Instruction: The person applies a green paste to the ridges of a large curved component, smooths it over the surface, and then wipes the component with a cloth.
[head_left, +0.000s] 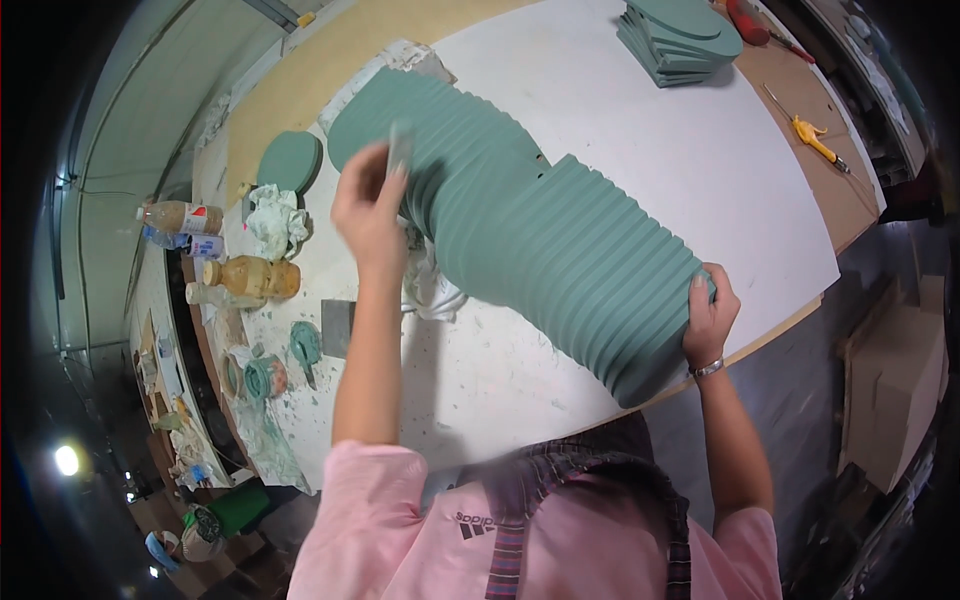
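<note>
A long row of green rounded panels (540, 230), stacked face to face with their edges up, runs slantwise across the white-topped table. My left hand (368, 215) is raised over the far left part of the row. It pinches a small pale flat piece (400, 148), blurred by motion, so its exact kind is unclear. At the near right end, my right hand (711, 312) grips the last green panel's edge, thumb on top and fingers partly hidden. A whitish stained block (418, 58) stands against the far end of the row.
More green panels (682, 40) are piled at the back right, near a yellow-handled tool (815, 135). On the left are a round green piece (290, 162), crumpled cloth (277, 222), bottles (255, 277), a jar of green paste (264, 377) and a grey square plate (338, 327).
</note>
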